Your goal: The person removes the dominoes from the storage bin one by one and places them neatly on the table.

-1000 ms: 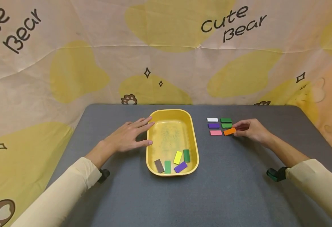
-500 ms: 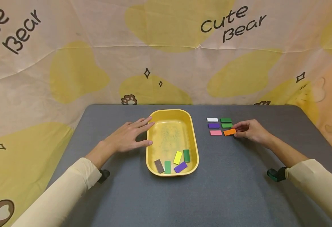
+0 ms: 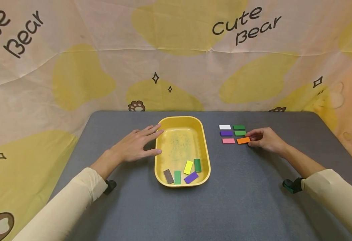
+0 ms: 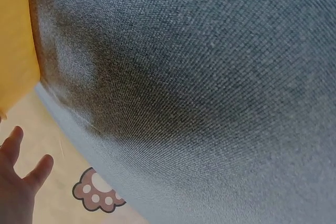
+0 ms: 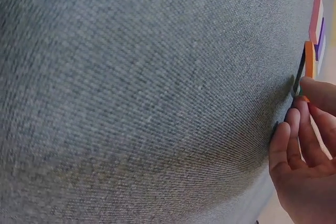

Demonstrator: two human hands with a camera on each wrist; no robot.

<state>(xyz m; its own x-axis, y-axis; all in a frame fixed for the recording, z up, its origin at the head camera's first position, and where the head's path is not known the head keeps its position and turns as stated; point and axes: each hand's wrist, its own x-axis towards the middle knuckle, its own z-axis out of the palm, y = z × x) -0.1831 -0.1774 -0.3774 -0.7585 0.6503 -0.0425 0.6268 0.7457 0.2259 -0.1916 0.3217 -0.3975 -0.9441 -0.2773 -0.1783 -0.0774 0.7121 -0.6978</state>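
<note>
My right hand (image 3: 267, 139) pinches one end of an orange domino-like block (image 3: 243, 140) between thumb and fingers. In the right wrist view a dark gap of shadow shows below the orange block (image 5: 309, 59). It lies beside a pink block (image 3: 228, 141) and in front of a light green block (image 3: 240, 133). Behind these are a purple block (image 3: 226, 133), a white block (image 3: 225, 127) and a dark green block (image 3: 239, 127). My left hand (image 3: 135, 144), fingers spread and fairly straight, touches the left rim of a yellow tray (image 3: 206, 147).
Inside the tray's near end lie several blocks, among them a brown block (image 3: 168, 176), a yellow block (image 3: 188, 167) and a purple one. The grey table (image 3: 176, 214) ends at a printed cloth backdrop (image 3: 176, 67).
The orange block has turned very slightly and sunk a little in my right hand's pinch. My left hand and the tray have stayed in place.
</note>
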